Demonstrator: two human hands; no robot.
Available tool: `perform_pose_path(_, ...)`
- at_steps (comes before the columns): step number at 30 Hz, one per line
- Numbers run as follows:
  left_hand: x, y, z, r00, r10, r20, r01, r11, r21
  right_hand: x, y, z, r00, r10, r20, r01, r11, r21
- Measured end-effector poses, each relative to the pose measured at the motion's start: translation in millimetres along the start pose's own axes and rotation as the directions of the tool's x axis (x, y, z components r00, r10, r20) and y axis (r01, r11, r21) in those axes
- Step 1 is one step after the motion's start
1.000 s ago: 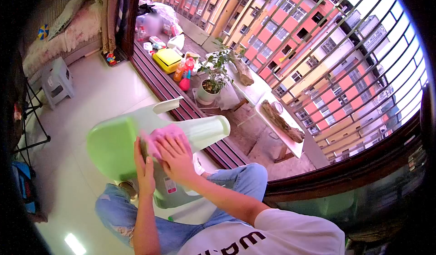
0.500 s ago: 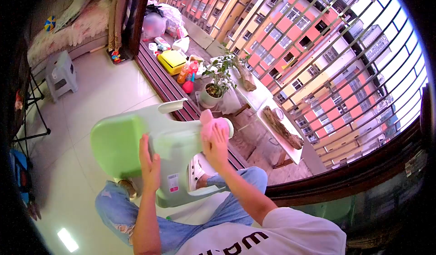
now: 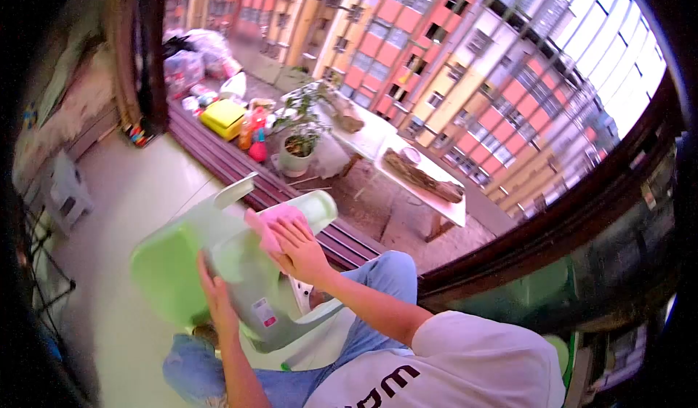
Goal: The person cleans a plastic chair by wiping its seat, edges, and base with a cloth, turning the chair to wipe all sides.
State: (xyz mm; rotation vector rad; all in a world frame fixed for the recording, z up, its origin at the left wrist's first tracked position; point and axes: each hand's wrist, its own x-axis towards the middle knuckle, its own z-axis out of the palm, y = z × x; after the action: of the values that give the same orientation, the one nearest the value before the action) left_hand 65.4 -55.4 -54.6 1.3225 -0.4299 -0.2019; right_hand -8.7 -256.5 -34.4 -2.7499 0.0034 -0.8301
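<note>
A pale green plastic chair (image 3: 251,277) lies on its side between my legs, with a label on its near part. My right hand (image 3: 300,249) presses a pink cloth (image 3: 279,225) against the chair, near the base of a leg that points toward the balcony. The fingers lie over the cloth. My left hand (image 3: 217,292) rests along the edge beside the bright green seat (image 3: 171,273), fingers stretched out, touching the plastic.
A grey stool (image 3: 67,194) stands on the tiled floor at the left. Beyond the dark door track (image 3: 200,146) are a yellow box (image 3: 223,119), bottles, a potted plant (image 3: 296,154) and a white table (image 3: 451,208) bearing driftwood. Window bars rise behind.
The pink cloth and my right hand have moved back from the chair leg's end toward its base. The whole view has shifted, with the balcony items now further left.
</note>
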Motion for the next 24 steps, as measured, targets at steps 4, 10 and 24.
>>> perform_pose_path(4,6,-6,-2,1.000,0.022,-0.002,-0.022,0.999,0.041,-5,19,4,0.983,0.141,-0.121,-0.146,0.989,-0.031)
perform_pose_path(10,4,5,-1,0.998,-0.007,-0.060,0.010,0.998,0.060,12,-61,33,0.995,0.050,-0.089,-0.043,0.996,0.082)
perform_pose_path(24,5,7,0,0.999,-0.039,-0.035,0.040,0.999,0.023,-5,44,6,0.978,0.193,-0.077,-0.194,0.981,-0.004)
